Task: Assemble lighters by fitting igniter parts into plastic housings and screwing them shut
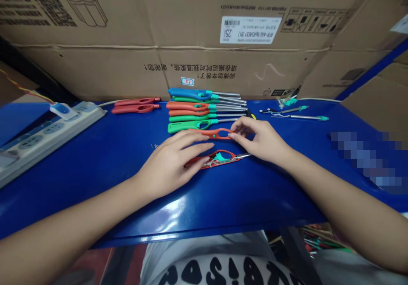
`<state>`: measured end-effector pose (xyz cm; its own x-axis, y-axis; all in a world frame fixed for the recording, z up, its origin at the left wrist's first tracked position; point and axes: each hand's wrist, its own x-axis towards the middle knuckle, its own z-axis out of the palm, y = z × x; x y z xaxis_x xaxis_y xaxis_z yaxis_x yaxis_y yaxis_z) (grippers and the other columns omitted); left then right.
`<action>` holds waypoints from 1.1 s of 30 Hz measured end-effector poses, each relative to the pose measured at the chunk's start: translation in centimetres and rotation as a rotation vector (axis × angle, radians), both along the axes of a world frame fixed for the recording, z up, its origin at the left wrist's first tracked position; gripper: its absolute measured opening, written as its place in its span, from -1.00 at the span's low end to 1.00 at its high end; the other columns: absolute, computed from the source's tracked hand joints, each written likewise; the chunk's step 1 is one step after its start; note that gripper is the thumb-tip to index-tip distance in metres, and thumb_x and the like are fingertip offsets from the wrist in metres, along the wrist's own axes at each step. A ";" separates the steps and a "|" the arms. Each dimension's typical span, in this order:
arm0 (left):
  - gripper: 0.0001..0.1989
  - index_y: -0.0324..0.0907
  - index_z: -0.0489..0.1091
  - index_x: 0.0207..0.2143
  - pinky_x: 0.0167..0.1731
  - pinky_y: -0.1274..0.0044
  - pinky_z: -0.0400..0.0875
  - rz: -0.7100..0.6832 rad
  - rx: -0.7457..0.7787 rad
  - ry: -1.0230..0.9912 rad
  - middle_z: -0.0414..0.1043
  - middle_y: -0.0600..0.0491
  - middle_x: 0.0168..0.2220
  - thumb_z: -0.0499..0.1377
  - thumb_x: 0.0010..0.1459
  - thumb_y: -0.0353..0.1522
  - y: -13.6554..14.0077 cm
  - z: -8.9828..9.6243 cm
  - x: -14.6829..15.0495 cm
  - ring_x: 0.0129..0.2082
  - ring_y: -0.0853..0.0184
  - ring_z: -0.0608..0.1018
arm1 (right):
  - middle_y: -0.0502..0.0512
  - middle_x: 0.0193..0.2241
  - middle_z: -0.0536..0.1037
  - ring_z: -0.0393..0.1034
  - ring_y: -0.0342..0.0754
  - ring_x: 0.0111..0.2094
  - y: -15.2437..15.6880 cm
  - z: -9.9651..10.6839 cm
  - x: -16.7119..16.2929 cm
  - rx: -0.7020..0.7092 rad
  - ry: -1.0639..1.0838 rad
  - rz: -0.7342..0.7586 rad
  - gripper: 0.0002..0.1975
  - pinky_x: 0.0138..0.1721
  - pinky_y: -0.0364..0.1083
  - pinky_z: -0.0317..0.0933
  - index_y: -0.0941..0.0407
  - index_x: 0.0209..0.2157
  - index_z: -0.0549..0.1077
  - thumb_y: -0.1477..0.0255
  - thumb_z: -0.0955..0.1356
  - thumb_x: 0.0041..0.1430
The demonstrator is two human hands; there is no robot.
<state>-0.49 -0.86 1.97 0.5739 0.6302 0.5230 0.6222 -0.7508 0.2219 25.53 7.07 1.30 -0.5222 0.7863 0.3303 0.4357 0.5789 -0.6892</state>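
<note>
An orange lighter shell half (pixel 219 134) has its right end pinched between the thumb and fingers of my right hand (pixel 259 140). My left hand (pixel 174 159) lies over the shell's left part, fingers stretched out and thumb well apart. Just in front lies an opened orange long-reach lighter (pixel 223 156) with its turquoise trigger, thin wires and metal tube exposed. My left thumb is over its handle, whose left end is partly hidden by that hand. Whether my left fingers press on the shell or only rest there is hard to see.
Behind my hands lie several blue, green and orange lighters (pixel 191 125). Two red shells (pixel 135 108) are left of them. Loose lighter innards (pixel 306 117) lie at the right. A power strip (pixel 47 134) runs along the left; a cardboard wall (pixel 191 34) closes the back.
</note>
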 end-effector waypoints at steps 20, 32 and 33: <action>-0.61 -0.22 0.40 0.14 -0.12 0.35 0.49 0.208 -0.336 0.056 0.52 -0.07 -0.04 0.01 0.43 -0.22 -0.7 0.8 0.6 -0.11 0.15 0.60 | -0.05 -0.45 0.39 0.20 -0.17 -0.47 -0.2 2.3 1.8 -0.126 -0.356 0.278 -0.69 -0.44 -0.16 0.07 0.15 -0.25 0.46 0.21 0.48 0.14; -0.62 -0.22 0.36 0.05 -0.27 0.32 0.46 0.481 -0.417 0.289 0.44 -0.11 -0.05 -0.06 0.42 -0.17 -0.1 0.7 0.6 -0.15 0.05 0.58 | 0.02 -0.41 0.52 0.26 -0.21 -0.51 -0.1 1.8 1.6 -0.120 -0.364 0.322 -0.83 -0.46 -0.19 0.16 0.18 -0.26 0.59 0.36 0.42 0.21; -0.61 -0.22 0.34 0.09 -0.28 0.31 0.47 0.497 -0.423 0.318 0.43 -0.12 -0.02 -0.06 0.42 -0.18 0.0 0.5 0.5 -0.14 0.04 0.58 | 0.03 -0.39 0.52 0.26 -0.21 -0.50 -0.2 1.8 1.6 -0.090 -0.364 0.334 -0.85 -0.45 -0.19 0.17 0.17 -0.26 0.59 0.38 0.42 0.21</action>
